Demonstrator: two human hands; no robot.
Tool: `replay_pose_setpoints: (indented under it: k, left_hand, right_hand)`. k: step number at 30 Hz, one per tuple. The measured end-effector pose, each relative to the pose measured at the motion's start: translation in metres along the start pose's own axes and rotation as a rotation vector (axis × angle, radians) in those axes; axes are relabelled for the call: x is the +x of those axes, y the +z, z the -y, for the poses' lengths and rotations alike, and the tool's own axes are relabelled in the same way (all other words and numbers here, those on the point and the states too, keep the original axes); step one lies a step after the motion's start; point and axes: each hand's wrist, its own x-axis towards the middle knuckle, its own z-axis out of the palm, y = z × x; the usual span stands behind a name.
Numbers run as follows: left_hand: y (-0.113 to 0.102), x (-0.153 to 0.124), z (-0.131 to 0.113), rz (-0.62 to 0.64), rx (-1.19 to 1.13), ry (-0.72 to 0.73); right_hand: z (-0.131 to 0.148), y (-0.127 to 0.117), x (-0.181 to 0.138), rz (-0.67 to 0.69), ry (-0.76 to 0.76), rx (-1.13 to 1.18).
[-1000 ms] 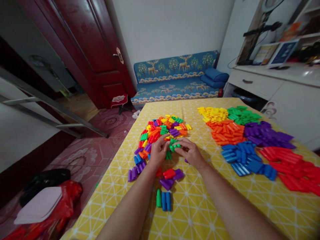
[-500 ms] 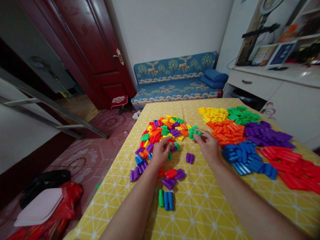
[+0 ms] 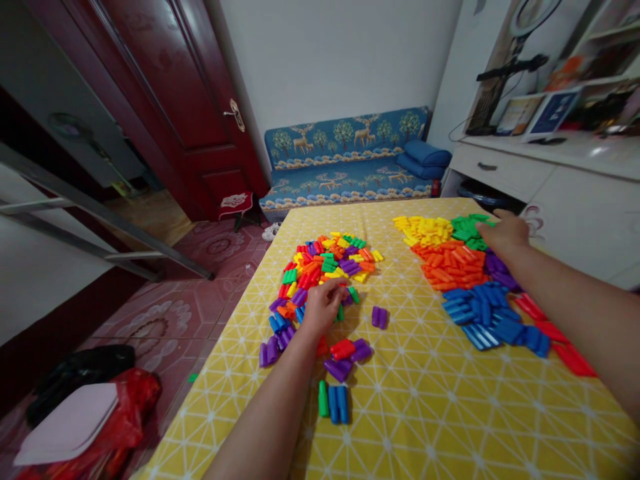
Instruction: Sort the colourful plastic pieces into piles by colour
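Note:
My left hand (image 3: 324,308) rests at the right edge of a mixed pile of coloured plastic building pieces (image 3: 313,270). Its fingers are curled together, and what they hold, if anything, is hidden. Purple and green pieces lie by the fingertips. Out to the far right, my right hand (image 3: 507,235) is over the heap of green pieces (image 3: 467,230), with thumb and fingers apart and no piece visibly gripped. Single-colour heaps sit around it: yellow pieces (image 3: 425,230), orange pieces (image 3: 453,263), purple pieces (image 3: 497,268), blue pieces (image 3: 483,307) and red pieces (image 3: 565,347), partly covered by my forearm.
Between the piles, a joined purple pair (image 3: 379,317) lies on the yellow patterned tablecloth (image 3: 420,400). Nearer me are a red piece (image 3: 343,349), a green piece (image 3: 323,399) and a blue pair (image 3: 339,404). A blue sofa (image 3: 345,173) stands beyond the table, a white cabinet (image 3: 585,220) at right.
My right hand has moved right and away from me, from beside the mixed pile to the green heap. The green pieces it held no longer show beside the mixed pile. My left hand stays put.

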Motion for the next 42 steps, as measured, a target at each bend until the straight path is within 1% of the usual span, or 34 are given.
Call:
replay_pose_setpoints:
  k: [2,4,6,8,9,10,12,14,16,17,19,21,22,25,27,30,33,37,38,39,40,42]
  left_hand:
    - [0.000,0.000,0.000,-0.002,0.003,0.002]
    - [0.000,0.000,-0.001,-0.004,0.004,0.007]
    - [-0.001,0.000,-0.002,-0.029,0.038,0.026]
    - [-0.003,-0.001,-0.004,-0.112,0.138,0.075]
    - [-0.004,-0.001,-0.005,-0.171,0.213,0.107]
    - [-0.005,-0.002,-0.006,-0.234,0.300,0.136]
    - [-0.007,-0.004,-0.009,-0.358,0.485,0.151]
    - [-0.009,-0.005,-0.012,-0.458,0.653,0.089]
    - [-0.013,-0.004,-0.015,-0.517,0.778,-0.038]
    - [-0.016,-0.002,-0.016,-0.527,0.820,-0.108]
    - [-0.026,0.001,-0.016,-0.528,0.862,-0.239]
    - [-0.041,0.005,-0.011,-0.526,0.850,-0.335]
    - [-0.049,0.006,-0.007,-0.515,0.828,-0.377]
    - [-0.069,0.007,0.009,-0.393,0.717,-0.445]
    - [-0.075,0.008,0.017,-0.293,0.687,-0.397]
    - [-0.071,0.010,0.021,-0.192,0.642,-0.212]
    - [-0.057,0.009,0.015,-0.084,0.532,-0.027]
    - [-0.034,0.007,0.005,0.073,0.397,0.095]
    - [-0.030,0.008,0.002,0.090,0.382,0.120]
    - [-0.026,0.010,-0.001,0.081,0.375,0.146]
    - [-0.023,0.013,-0.003,0.049,0.377,0.171]
    - [-0.019,0.026,-0.008,-0.056,0.420,0.200]
  right_hand:
    - [0.015,0.011,-0.021,0.045,0.058,0.028]
    - [0.033,0.029,-0.057,0.128,0.032,0.151]
    - [0.050,0.051,-0.105,0.225,-0.015,0.238]
    - [0.066,0.069,-0.156,0.373,-0.061,0.413]
    - [0.074,0.076,-0.180,0.415,-0.075,0.448]
    - [0.080,0.081,-0.201,0.435,-0.093,0.458]
    - [0.091,0.086,-0.233,0.415,-0.136,0.434]
    - [0.097,0.087,-0.250,0.362,-0.194,0.388]
    - [0.100,0.086,-0.255,0.319,-0.237,0.356]
    - [0.100,0.085,-0.255,0.307,-0.246,0.348]
    - [0.100,0.084,-0.253,0.297,-0.241,0.342]
    - [0.100,0.083,-0.251,0.298,-0.230,0.340]
    - [0.100,0.083,-0.251,0.299,-0.225,0.338]
    - [0.101,0.084,-0.252,0.303,-0.223,0.333]
    - [0.101,0.084,-0.252,0.308,-0.228,0.324]
    - [0.101,0.085,-0.252,0.313,-0.235,0.323]
    - [0.102,0.085,-0.252,0.317,-0.236,0.317]
    - [0.103,0.085,-0.251,0.322,-0.249,0.304]
    - [0.103,0.085,-0.251,0.324,-0.251,0.304]
    - [0.102,0.085,-0.251,0.327,-0.252,0.305]
    - [0.102,0.086,-0.251,0.329,-0.253,0.307]
    - [0.101,0.086,-0.251,0.329,-0.253,0.309]
